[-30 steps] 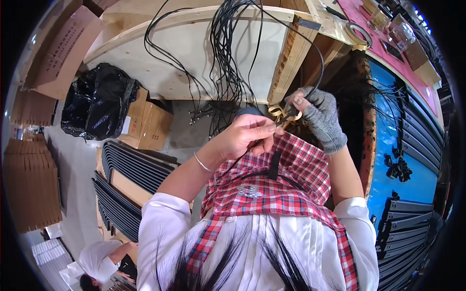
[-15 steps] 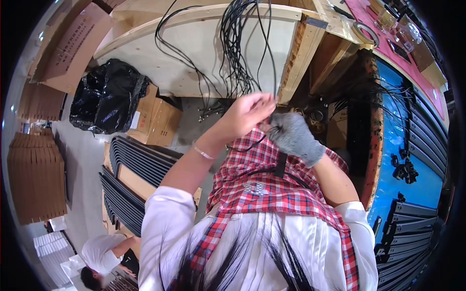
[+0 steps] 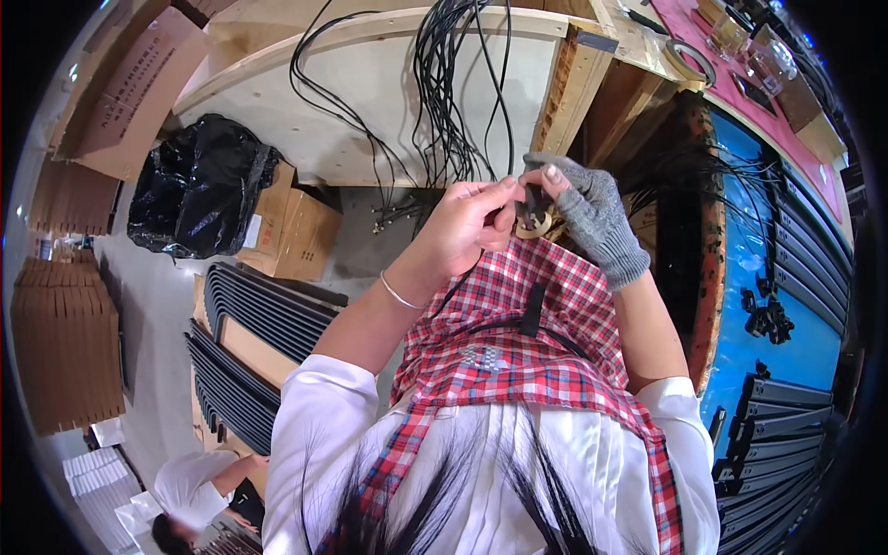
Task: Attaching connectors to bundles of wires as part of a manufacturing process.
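Observation:
In front of my apron, my hands meet at the fingertips. My bare left hand (image 3: 472, 222), with a thin band on the wrist, is closed on a black cable (image 3: 508, 111) that comes down from above and runs on below the fist. My right hand (image 3: 592, 213) wears a grey glove with bare fingertips. Its thumb and forefinger pinch close beside the left fingertips; what lies between them is too small to make out. Under the right fingers a brass-coloured ring-like part (image 3: 535, 228) shows; whether that hand holds it, I cannot tell.
A bundle of black cables (image 3: 444, 92) hangs over a wooden bench panel (image 3: 361, 79). Left stand a black plastic bag (image 3: 199, 185), cartons (image 3: 301, 236) and stacked dark frames (image 3: 264, 310). Right is a blue-covered table (image 3: 795, 356) with black bars. Another person (image 3: 190, 486) works at lower left.
My right hand has turned and risen slightly, so its thumb and fingertips now show. The left hand has shifted slightly, still closed. The brass-coloured part has come into sight.

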`<action>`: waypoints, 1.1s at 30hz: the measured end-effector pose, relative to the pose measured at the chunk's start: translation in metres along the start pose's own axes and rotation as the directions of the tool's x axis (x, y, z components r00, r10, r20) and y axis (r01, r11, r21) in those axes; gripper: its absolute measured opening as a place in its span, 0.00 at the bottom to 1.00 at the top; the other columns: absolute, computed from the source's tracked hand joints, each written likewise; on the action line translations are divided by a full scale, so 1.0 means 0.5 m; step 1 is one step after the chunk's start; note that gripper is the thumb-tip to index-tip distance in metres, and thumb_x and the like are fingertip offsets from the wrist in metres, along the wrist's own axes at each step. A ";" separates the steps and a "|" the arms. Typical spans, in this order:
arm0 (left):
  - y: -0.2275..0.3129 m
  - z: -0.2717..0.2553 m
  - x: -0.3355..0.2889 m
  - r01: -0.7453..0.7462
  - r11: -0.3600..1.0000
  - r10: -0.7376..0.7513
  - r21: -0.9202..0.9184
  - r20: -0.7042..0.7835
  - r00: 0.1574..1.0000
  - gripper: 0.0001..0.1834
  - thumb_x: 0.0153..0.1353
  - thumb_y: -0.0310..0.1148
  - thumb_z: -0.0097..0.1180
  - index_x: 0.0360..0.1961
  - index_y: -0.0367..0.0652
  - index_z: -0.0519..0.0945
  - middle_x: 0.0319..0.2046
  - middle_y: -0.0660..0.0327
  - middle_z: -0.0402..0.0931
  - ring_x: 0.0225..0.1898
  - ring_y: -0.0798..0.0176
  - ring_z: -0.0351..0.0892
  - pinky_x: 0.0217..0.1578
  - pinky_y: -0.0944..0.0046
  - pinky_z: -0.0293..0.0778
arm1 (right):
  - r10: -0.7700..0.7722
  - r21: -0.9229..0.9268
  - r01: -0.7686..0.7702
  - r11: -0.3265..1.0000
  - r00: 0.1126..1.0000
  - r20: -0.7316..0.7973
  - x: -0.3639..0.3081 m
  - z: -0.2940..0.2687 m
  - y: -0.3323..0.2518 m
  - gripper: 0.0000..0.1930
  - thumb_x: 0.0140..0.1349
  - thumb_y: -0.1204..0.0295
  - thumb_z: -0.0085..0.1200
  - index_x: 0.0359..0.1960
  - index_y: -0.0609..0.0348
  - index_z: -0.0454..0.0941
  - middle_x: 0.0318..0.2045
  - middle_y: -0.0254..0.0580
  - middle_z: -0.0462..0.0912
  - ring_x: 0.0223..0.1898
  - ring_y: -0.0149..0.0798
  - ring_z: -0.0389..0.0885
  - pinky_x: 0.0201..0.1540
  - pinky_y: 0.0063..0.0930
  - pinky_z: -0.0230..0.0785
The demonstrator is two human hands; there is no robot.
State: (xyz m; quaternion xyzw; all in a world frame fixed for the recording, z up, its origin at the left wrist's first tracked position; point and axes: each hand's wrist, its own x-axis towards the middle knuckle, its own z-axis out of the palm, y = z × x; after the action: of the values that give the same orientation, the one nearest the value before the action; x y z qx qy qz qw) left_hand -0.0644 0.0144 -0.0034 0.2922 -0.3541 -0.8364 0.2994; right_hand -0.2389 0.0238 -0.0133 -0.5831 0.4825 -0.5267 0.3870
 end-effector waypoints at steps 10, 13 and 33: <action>0.050 -0.023 -0.019 0.064 0.996 -0.062 -0.059 0.028 0.998 0.11 0.61 0.34 0.42 0.33 0.34 0.71 0.13 0.66 0.61 0.10 0.77 0.51 0.13 0.76 0.50 | 0.225 0.140 -0.284 0.949 0.916 0.331 -0.025 -0.004 0.023 0.16 0.58 0.64 0.49 0.35 0.69 0.76 0.20 0.31 0.74 0.23 0.22 0.68 0.27 0.16 0.63; 0.051 -0.053 -0.012 -0.027 0.997 0.039 0.066 -0.191 0.981 0.11 0.59 0.31 0.46 0.36 0.31 0.72 0.16 0.63 0.65 0.11 0.77 0.54 0.12 0.75 0.51 | 0.212 0.046 -0.239 0.970 0.922 0.325 -0.017 0.009 0.010 0.15 0.58 0.65 0.50 0.34 0.68 0.76 0.19 0.30 0.74 0.22 0.21 0.67 0.26 0.15 0.63; 0.038 -0.030 -0.010 -0.109 0.963 0.174 0.246 -0.261 0.949 0.11 0.57 0.31 0.49 0.29 0.32 0.77 0.14 0.66 0.65 0.10 0.80 0.52 0.11 0.78 0.46 | 0.126 0.023 -0.155 0.988 0.871 0.474 0.080 0.013 -0.003 0.15 0.55 0.62 0.52 0.28 0.65 0.78 0.19 0.32 0.75 0.18 0.22 0.68 0.19 0.17 0.59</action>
State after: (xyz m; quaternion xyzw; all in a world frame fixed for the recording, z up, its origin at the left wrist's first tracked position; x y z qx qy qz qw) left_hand -0.0451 0.0008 0.0039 0.4140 -0.4222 -0.7164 0.3703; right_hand -0.2330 -0.0152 -0.0030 -0.6450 0.3992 -0.3540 0.5472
